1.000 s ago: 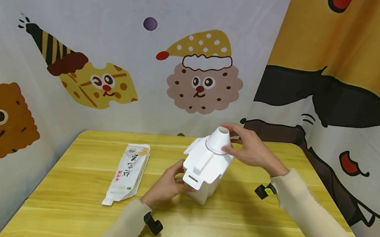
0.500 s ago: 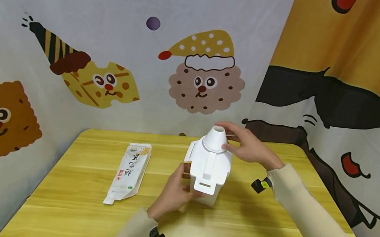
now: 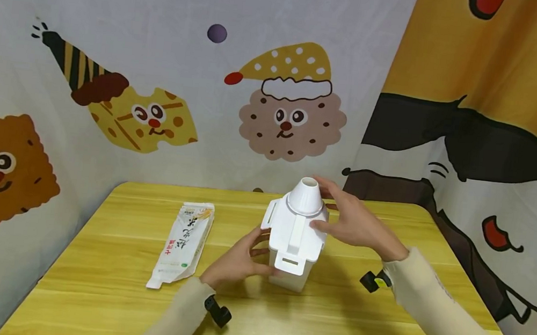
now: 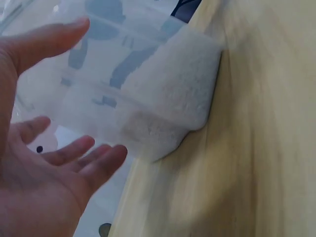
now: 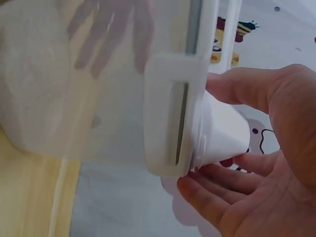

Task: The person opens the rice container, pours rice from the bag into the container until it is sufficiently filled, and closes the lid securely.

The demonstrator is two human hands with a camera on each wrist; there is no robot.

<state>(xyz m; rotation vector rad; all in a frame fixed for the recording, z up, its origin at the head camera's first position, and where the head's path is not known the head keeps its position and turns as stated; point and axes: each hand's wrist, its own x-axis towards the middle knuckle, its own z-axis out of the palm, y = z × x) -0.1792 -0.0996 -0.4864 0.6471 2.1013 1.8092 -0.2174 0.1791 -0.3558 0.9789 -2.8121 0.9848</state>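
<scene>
A translucent storage container [image 3: 289,281] stands upright on the table, with white rice-like grains [image 4: 173,81] at its bottom. Its white lid [image 3: 284,231] carries a cone-shaped spout [image 3: 305,198]. Flaps with slots jut out at the lid's front [image 3: 289,263] and left; another flap [image 5: 165,118] lies down along the body in the right wrist view. My left hand [image 3: 242,259] is beside the container's left side, fingers spread and thumb apart. On the right, my right hand [image 3: 353,219] rests loosely at the lid, thumb on its top, fingers around the spout's far side.
An opened white paper-like packet [image 3: 182,245] with printed characters lies flat to the left of the container. The wooden table [image 3: 106,292] ends at a curtain [image 3: 161,168] printed with cartoon figures at the back.
The container has turned and shifted slightly right. My right thumb has slid from the spout down onto the lid. My left hand moved in with the container, then eased slightly back.
</scene>
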